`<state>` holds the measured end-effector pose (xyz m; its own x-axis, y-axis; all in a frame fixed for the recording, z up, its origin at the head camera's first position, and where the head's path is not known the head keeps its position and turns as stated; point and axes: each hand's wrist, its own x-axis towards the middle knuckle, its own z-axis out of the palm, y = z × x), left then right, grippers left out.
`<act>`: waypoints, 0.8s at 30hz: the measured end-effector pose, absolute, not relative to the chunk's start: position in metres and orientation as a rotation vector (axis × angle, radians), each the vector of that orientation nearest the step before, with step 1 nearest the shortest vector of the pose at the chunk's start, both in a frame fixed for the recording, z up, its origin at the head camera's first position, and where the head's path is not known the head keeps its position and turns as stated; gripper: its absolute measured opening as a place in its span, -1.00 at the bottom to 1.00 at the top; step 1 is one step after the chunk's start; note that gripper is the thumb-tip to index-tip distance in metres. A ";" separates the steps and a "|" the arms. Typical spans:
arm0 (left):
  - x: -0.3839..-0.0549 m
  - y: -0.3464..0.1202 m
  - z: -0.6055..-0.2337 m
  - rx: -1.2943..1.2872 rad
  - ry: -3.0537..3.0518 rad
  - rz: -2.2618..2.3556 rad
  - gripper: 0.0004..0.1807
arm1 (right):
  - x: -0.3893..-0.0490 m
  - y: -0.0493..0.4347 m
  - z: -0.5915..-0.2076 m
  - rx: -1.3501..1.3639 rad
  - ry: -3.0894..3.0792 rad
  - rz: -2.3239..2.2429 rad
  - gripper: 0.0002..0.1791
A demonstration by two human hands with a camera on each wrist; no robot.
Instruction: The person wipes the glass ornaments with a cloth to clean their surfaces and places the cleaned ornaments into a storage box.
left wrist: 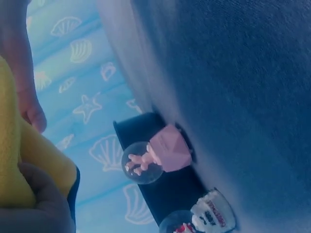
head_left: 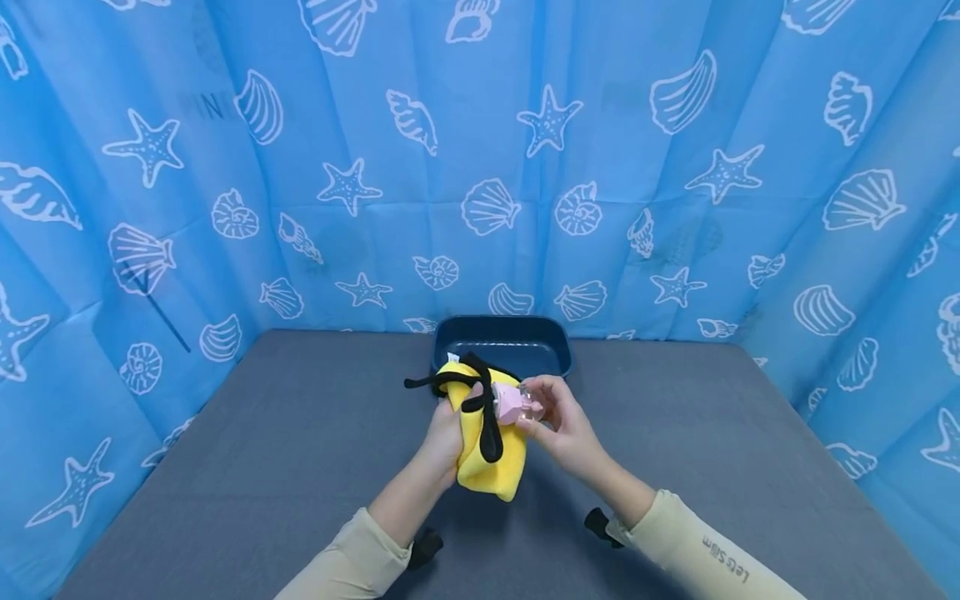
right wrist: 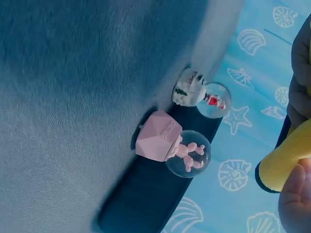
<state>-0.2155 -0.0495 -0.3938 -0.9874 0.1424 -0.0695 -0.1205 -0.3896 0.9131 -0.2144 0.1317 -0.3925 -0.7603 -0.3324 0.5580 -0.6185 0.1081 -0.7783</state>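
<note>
Before the bin, my left hand grips a soft yellow drawstring pouch with black cords. My right hand pinches a snow globe by its clear dome; its pink base lies sideways against the pouch's corded mouth. Low down in the left wrist view, fingers curl over the yellow cloth. Both wrist views show a pink-based snow globe standing upright on the table, a balloon-dog-like figure inside. Beside it stands a white-based snow globe with a red figure. The pouch and hands hide these two from the head view.
A dark blue rectangular bin sits at the table's back edge, behind the standing globes. The tabletop is covered in grey cloth. A blue shell-print curtain encloses the back and both sides.
</note>
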 end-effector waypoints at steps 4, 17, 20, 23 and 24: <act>-0.214 -0.051 -0.394 0.068 1.596 2.502 -0.56 | -0.214 0.133 -0.392 0.937 -2.120 1.770 -0.61; -0.218 -0.064 -0.382 0.149 1.800 2.340 -0.39 | -0.214 0.140 -0.384 0.911 -2.138 1.889 -0.61; -0.219 -0.061 -0.381 0.167 1.901 2.304 -0.35 | -0.215 0.139 -0.384 0.910 -2.167 1.909 -0.62; -0.218 -0.057 -0.382 0.150 1.890 2.325 -0.41 | -0.214 0.137 -0.385 0.897 -2.187 1.930 -0.64; -0.218 -0.056 -0.383 0.139 1.868 2.347 -0.43 | -0.214 0.137 -0.385 0.890 -2.195 1.930 -0.65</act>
